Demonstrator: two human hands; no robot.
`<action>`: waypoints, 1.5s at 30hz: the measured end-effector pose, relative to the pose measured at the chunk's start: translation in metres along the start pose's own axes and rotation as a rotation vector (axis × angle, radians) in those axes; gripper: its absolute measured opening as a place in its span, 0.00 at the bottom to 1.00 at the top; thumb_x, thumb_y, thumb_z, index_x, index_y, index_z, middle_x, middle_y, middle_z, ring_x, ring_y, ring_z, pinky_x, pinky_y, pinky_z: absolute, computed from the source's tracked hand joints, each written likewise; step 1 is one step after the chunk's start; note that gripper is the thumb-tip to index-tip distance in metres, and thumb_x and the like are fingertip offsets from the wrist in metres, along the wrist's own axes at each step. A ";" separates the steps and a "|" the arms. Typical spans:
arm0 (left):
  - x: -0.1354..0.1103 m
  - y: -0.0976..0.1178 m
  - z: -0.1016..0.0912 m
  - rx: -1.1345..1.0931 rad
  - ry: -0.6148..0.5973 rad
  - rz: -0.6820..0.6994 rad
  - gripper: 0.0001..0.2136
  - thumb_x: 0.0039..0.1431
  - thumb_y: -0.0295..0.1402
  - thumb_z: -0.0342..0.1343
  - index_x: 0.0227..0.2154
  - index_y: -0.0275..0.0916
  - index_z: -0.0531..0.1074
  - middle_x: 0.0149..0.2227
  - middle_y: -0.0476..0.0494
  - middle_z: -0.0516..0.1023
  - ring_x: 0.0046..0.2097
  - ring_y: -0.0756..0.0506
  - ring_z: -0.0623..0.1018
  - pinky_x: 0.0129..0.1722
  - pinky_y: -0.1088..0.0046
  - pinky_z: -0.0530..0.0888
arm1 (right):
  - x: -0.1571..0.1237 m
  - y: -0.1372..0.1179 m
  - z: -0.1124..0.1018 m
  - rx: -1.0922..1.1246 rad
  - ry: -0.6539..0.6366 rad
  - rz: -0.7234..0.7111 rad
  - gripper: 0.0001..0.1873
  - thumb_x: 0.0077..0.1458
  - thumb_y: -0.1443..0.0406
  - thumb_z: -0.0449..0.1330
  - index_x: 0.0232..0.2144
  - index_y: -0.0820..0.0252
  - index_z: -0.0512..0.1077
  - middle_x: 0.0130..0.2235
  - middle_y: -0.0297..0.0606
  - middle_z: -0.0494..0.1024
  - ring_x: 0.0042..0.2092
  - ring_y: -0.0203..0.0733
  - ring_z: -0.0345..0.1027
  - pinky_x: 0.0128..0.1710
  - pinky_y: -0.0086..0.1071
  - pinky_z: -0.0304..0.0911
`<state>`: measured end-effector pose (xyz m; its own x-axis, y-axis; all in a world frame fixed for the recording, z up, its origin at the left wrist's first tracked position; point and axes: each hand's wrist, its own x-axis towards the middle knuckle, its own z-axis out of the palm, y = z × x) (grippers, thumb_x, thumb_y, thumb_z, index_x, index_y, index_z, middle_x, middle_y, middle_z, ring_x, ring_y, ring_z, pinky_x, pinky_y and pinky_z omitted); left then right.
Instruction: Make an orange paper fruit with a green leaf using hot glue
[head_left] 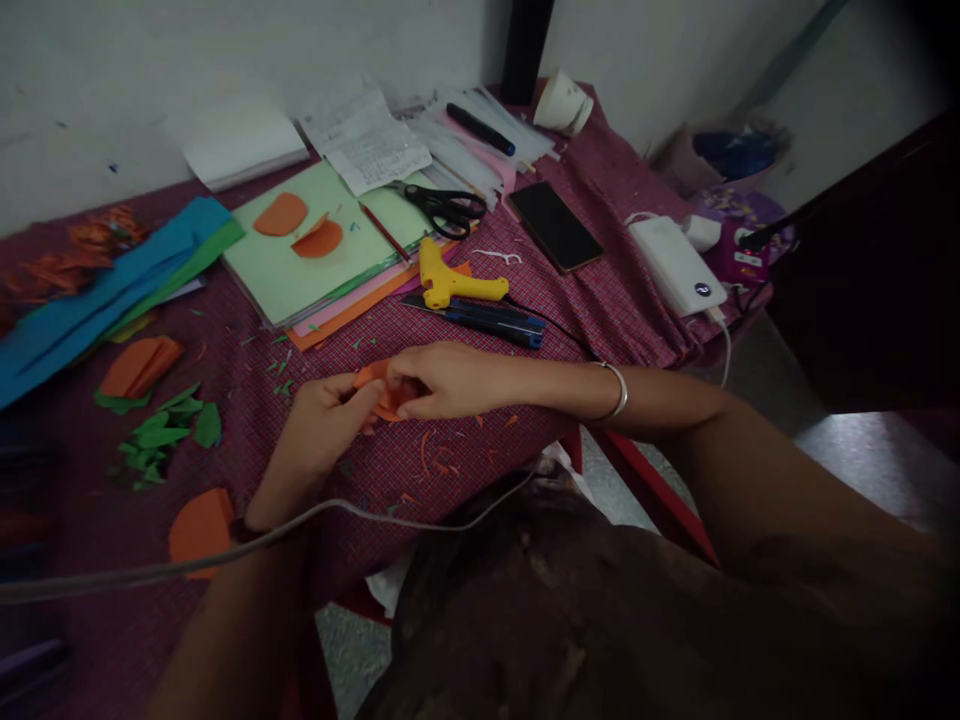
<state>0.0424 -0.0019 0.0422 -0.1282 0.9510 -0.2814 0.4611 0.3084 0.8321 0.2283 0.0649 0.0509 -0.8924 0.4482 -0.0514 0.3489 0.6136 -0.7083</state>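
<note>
My left hand [322, 425] and my right hand [442, 380] meet over the checked maroon tablecloth [465, 455], both pinched on a small orange paper piece [373, 378] held between the fingertips. The paper is mostly hidden by my fingers. A silver bangle [616, 392] sits on my right wrist. Just beyond my hands lie a yellow glue gun [450, 282] and a blue-handled tool [495, 318].
Black scissors [444, 207], a dark phone [555, 225], a white power bank [675, 265], a stack of coloured paper sheets [315, 260] with orange cut-outs, blue and green strips [105, 290], green scraps [161, 435], orange pieces [139, 365] and a grey cable [300, 520] across my lap.
</note>
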 end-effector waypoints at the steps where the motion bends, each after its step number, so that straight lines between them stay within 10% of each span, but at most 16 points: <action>1: 0.000 -0.001 -0.001 0.013 -0.008 0.006 0.15 0.48 0.45 0.60 0.19 0.38 0.75 0.18 0.48 0.73 0.22 0.50 0.71 0.23 0.76 0.66 | 0.001 0.003 0.000 0.003 0.009 0.006 0.07 0.60 0.65 0.63 0.38 0.65 0.72 0.38 0.39 0.76 0.36 0.37 0.64 0.36 0.30 0.53; 45: 0.002 -0.009 -0.005 0.046 -0.069 0.024 0.15 0.51 0.46 0.61 0.21 0.38 0.76 0.19 0.49 0.73 0.24 0.50 0.70 0.25 0.76 0.66 | 0.002 0.008 0.000 -0.011 0.034 -0.015 0.07 0.61 0.64 0.61 0.35 0.64 0.71 0.38 0.39 0.75 0.37 0.37 0.64 0.37 0.30 0.52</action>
<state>0.0332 -0.0029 0.0366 -0.0562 0.9537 -0.2956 0.5032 0.2827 0.8166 0.2294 0.0712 0.0450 -0.8875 0.4605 -0.0169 0.3390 0.6277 -0.7008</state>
